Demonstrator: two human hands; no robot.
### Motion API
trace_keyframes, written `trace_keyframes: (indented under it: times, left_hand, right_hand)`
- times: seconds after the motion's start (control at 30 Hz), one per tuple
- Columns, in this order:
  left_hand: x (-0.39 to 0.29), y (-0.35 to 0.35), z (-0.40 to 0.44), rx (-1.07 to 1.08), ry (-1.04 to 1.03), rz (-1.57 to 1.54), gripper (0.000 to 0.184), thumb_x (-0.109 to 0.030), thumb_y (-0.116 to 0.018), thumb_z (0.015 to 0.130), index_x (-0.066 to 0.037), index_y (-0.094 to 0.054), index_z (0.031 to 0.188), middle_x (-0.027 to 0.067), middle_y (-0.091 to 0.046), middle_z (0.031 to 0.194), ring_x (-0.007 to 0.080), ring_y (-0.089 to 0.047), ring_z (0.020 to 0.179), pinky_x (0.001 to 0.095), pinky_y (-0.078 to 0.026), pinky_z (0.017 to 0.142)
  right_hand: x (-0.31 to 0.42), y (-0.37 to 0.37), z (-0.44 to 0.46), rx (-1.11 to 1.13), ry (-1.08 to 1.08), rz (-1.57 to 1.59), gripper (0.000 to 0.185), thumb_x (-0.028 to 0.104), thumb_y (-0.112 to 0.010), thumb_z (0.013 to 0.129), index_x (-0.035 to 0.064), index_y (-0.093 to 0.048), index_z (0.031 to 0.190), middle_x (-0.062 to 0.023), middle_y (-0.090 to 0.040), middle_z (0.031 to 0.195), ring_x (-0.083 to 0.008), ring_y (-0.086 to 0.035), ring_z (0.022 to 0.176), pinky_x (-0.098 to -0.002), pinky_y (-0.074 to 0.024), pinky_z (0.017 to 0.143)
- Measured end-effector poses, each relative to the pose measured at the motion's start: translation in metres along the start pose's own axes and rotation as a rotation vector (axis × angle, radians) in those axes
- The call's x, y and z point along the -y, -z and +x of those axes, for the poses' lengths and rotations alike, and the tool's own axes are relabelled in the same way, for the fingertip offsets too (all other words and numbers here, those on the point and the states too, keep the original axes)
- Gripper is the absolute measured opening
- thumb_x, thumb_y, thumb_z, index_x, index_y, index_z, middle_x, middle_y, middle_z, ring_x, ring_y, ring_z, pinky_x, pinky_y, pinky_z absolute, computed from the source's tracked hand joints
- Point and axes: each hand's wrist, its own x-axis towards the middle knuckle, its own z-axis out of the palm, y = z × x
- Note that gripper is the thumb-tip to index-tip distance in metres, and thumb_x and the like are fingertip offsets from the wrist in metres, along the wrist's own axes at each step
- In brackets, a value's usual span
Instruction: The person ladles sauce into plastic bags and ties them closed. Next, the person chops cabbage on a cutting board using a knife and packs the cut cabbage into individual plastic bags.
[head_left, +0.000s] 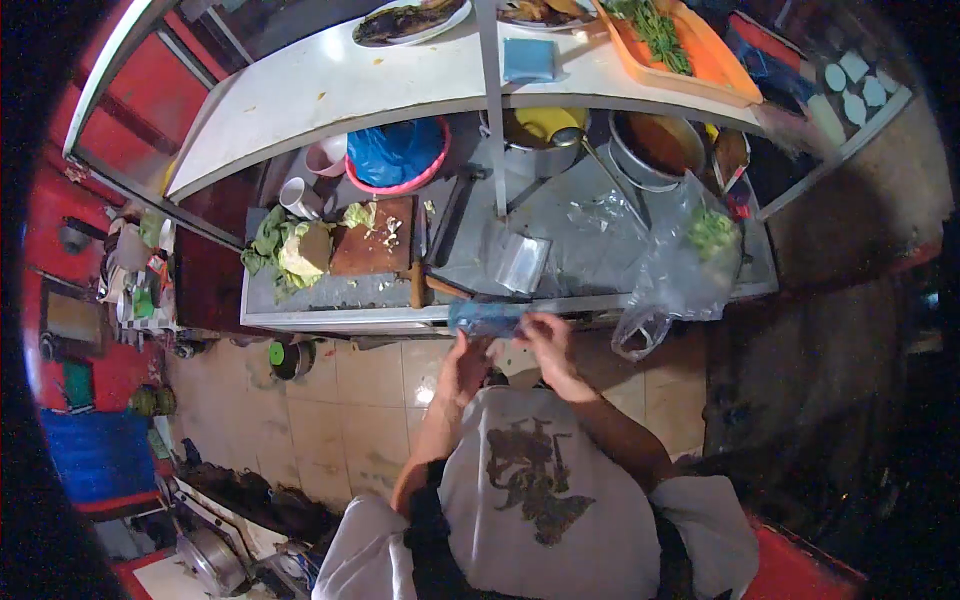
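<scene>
A thin, see-through blue plastic bag (485, 319) is stretched between my two hands at the front edge of the counter. My left hand (463, 368) grips its lower left part, fingers closed and partly hidden behind the plastic. At the bag's right end, my right hand (549, 345) pinches it with bent fingers. Just beyond the bag lies a silvery clear-plastic packet (522, 263). To the left of that, a knife with a wooden handle (417, 286) rests beside a brown cutting board (372, 240) with chopped cabbage scraps.
A cut cabbage (304, 250) lies left of the board. A clear bag of greens (712, 240) overhangs the counter's right edge. Farther back are a pot of yellow liquid (535, 125), a pot of brown sauce (660, 145) and a pink basin (440, 170). An orange tray (735, 80) sits on the shelf.
</scene>
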Motion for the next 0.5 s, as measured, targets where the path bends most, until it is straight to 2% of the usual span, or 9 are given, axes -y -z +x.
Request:
trace_keyframes:
  times: [0.03, 0.07, 0.13, 0.17, 0.23, 0.3, 0.33, 0.43, 0.5]
  left_hand:
    - [0.004, -0.010, -0.006, -0.038, -0.035, 0.101, 0.038, -0.025, -0.059, 0.091, -0.005, -0.049, 0.121, 0.0116, -0.060, 0.112, 0.0265, -0.058, 0.105, 0.0483, -0.042, 0.099]
    - [0.004, 0.000, -0.001, -0.037, -0.035, 0.098, 0.038, -0.025, -0.059, 0.091, -0.005, -0.049, 0.121, 0.0116, -0.060, 0.112, 0.0265, -0.058, 0.105, 0.0483, -0.042, 0.099]
    - [0.005, 0.027, 0.014, -0.163, -0.249, 0.223, 0.030, -0.015, -0.064, 0.088, -0.005, -0.053, 0.114, 0.0122, -0.060, 0.110, 0.0258, -0.061, 0.099, 0.0436, -0.052, 0.084]
    - [-0.004, 0.038, 0.018, -0.264, -0.207, 0.249, 0.026, -0.013, -0.063, 0.088, -0.003, -0.054, 0.110, 0.0114, -0.062, 0.101, 0.0264, -0.064, 0.087, 0.0408, -0.056, 0.076]
    - [-0.023, 0.031, 0.006, -0.252, -0.247, 0.315, 0.025, -0.013, -0.063, 0.088, -0.003, -0.054, 0.109, 0.0104, -0.063, 0.100, 0.0256, -0.064, 0.086, 0.0404, -0.056, 0.075]
    - [-0.029, 0.022, -0.005, -0.264, -0.271, 0.380, 0.023, -0.012, -0.063, 0.088, -0.003, -0.055, 0.108, 0.0080, -0.063, 0.098, 0.0228, -0.064, 0.085, 0.0385, -0.056, 0.073]
    - [-0.029, 0.027, -0.006, -0.264, -0.273, 0.374, 0.023, -0.012, -0.063, 0.088, -0.003, -0.055, 0.108, 0.0080, -0.063, 0.098, 0.0228, -0.064, 0.085, 0.0385, -0.056, 0.073]
    - [-0.033, 0.037, -0.012, -0.265, -0.259, 0.372, 0.025, -0.013, -0.064, 0.087, -0.004, -0.055, 0.108, 0.0083, -0.063, 0.100, 0.0223, -0.064, 0.085, 0.0380, -0.056, 0.072]
    - [-0.037, 0.038, -0.021, -0.219, -0.229, 0.292, 0.026, -0.015, -0.064, 0.088, -0.004, -0.055, 0.109, 0.0091, -0.063, 0.100, 0.0227, -0.064, 0.087, 0.0392, -0.055, 0.074]
  right_hand:
    - [-0.001, 0.004, -0.003, 0.241, 0.010, -0.268, 0.017, 0.015, -0.062, 0.090, -0.0026, -0.062, 0.093, -0.0037, -0.061, 0.079, -0.0103, -0.059, 0.071, -0.0255, -0.0522, 0.060]
    - [-0.002, 0.005, 0.002, 0.241, 0.010, -0.271, 0.017, 0.015, -0.062, 0.090, -0.0026, -0.062, 0.093, -0.0037, -0.061, 0.079, -0.0103, -0.059, 0.071, -0.0255, -0.0522, 0.060]
    - [0.005, 0.000, 0.016, 0.559, 0.033, -0.775, 0.018, 0.016, -0.062, 0.089, -0.0013, -0.062, 0.093, -0.0025, -0.060, 0.076, -0.0082, -0.058, 0.074, -0.0270, -0.0512, 0.063]
    - [0.019, -0.002, 0.025, 0.485, 0.440, -0.792, 0.014, 0.014, -0.060, 0.088, 0.0015, -0.062, 0.095, -0.0055, -0.062, 0.083, -0.0121, -0.060, 0.077, -0.0298, -0.0512, 0.067]
    - [0.036, 0.002, 0.083, 0.525, 0.753, -1.049, 0.035, 0.002, -0.063, 0.078, 0.0020, -0.056, 0.112, -0.0162, -0.053, 0.124, -0.0342, -0.053, 0.113, -0.0373, -0.0448, 0.094]
    - [0.068, -0.014, 0.129, 0.827, 0.917, -1.390, 0.065, -0.002, -0.071, 0.066, 0.0092, -0.051, 0.126, -0.0108, -0.035, 0.145, -0.0289, -0.036, 0.132, -0.0404, -0.0369, 0.104]
    - [0.076, -0.024, 0.139, 0.832, 0.918, -1.395, 0.065, -0.002, -0.071, 0.066, 0.0092, -0.051, 0.126, -0.0108, -0.035, 0.145, -0.0289, -0.036, 0.132, -0.0404, -0.0369, 0.104]
    - [0.080, -0.047, 0.161, 1.307, 0.944, -1.862, 0.106, 0.004, -0.086, 0.043, 0.0131, -0.037, 0.136, -0.0070, -0.035, 0.144, -0.0223, -0.033, 0.133, -0.0529, -0.0311, 0.106]
    - [0.072, -0.047, 0.167, 1.315, 0.959, -1.932, 0.104, 0.006, -0.086, 0.043, 0.0133, -0.038, 0.135, -0.0065, -0.041, 0.137, -0.0231, -0.037, 0.130, -0.0526, -0.0313, 0.106]
